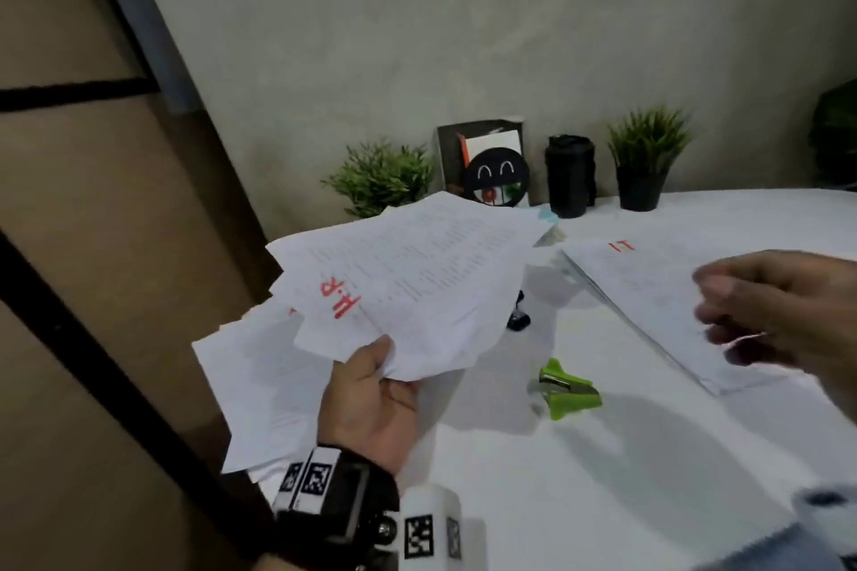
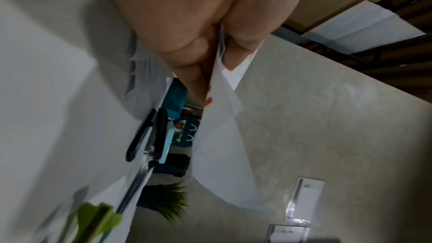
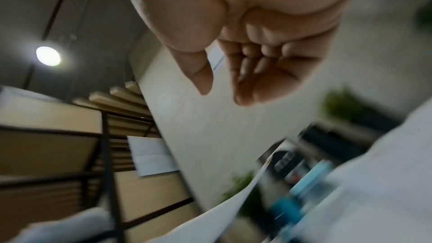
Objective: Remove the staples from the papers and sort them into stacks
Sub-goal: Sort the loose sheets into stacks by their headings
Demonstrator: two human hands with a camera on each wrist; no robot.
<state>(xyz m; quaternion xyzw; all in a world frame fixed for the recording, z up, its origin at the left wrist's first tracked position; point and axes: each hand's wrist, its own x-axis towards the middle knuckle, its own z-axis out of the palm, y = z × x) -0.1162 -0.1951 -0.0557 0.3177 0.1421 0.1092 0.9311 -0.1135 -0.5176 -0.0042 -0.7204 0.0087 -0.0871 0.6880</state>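
**Left hand holds a fanned sheaf of papers; right hand hovers empty over the IT stack**

Nearest the viewer, the left hand (image 1: 371,399) grips a loose sheaf of papers (image 1: 417,283) by its near corner, thumb on top, raised above the white tabletop (image 1: 579,501). The sheets fan away from the hand toward the far left, their long axis running up and away; the top sheet bears red letters that look like "HR". More sheets (image 1: 259,389) show below and left of it; whether they are held or lying flat cannot be told, and the sheets cannot be counted.

Just right of that hand, one green staple remover (image 1: 568,389) lies on the tabletop, between the two hands and somewhat nearer the left. Beyond it sits one small dark object (image 1: 518,320), probably a stapler.

To the right, the right hand (image 1: 779,311) hangs blurred, fingers loosely curled, holding nothing, above one flat stack marked "IT" (image 1: 649,287) in red. This hand is likely the one free to take a sheet or the remover.

Farthest back, against the wall: two potted plants (image 1: 644,158), one black tumbler (image 1: 569,174), and one holder with a round smiling face (image 1: 491,167).
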